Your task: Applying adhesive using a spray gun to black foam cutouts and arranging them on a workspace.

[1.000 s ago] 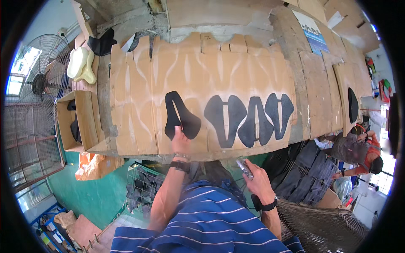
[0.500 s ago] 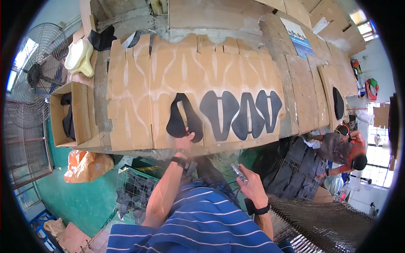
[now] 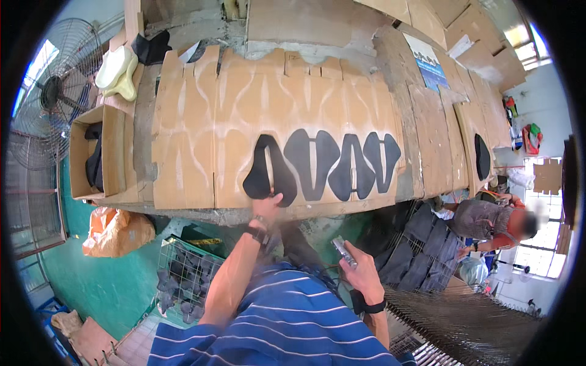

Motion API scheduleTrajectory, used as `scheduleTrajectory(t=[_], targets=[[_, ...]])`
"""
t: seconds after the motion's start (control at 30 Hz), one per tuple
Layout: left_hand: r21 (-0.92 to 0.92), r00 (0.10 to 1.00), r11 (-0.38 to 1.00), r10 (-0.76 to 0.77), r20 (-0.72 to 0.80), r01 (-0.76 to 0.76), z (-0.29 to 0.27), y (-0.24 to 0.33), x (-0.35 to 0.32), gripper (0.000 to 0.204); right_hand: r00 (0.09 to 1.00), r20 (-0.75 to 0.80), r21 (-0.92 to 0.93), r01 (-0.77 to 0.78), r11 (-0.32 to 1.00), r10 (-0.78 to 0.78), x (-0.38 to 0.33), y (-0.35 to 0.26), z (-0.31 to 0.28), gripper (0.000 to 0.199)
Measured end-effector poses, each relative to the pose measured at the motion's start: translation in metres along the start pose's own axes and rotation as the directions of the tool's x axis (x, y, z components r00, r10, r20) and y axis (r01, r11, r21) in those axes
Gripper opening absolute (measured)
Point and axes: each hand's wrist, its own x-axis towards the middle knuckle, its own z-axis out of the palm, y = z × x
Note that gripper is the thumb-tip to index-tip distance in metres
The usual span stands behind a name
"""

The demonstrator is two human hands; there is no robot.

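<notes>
- pressing down at the near edge of the cardboard-covered counter [image 3: 183, 140], the left hand [image 3: 267, 207] rests its fingers on the lower end of a black shoe-shaped piece [image 3: 269, 168]; whether they pinch it cannot be told.
- that piece lies flat at the left end of a row of black cut pieces [image 3: 348, 161], just beside the next one.
- the right hand [image 3: 362, 272] is held below the counter's edge, near the striped shirt [image 3: 287, 323], fingers curled around a small grey tool [image 3: 343, 251].
- left of the counter stands an open cardboard box [image 3: 97, 152], with a fan [image 3: 52, 91] beyond it.
- a wire crate [image 3: 183, 274] sits on the floor under the counter.
- another person [image 3: 488, 219] crouches well right of the counter.
</notes>
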Motion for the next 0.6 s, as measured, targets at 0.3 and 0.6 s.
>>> scheduleTrajectory(t=[0.3, 0.6], targets=[[0.26, 0.954, 0.961, 0.163, -0.253, -0.096, -0.051, 0.034, -0.002, 0.031, 0.994, 0.093, 0.043, -0.06, 0.997, 0.056, 0.024, 0.014, -0.018, 0.055], [0.985, 0.735, 0.17, 0.672, -0.088, -0.037, -0.049, 0.06, 0.001, 0.032, 0.991, 0.091, 0.083, -0.108, 0.991, 0.101, 0.035, 0.036, -0.024, 0.056]])
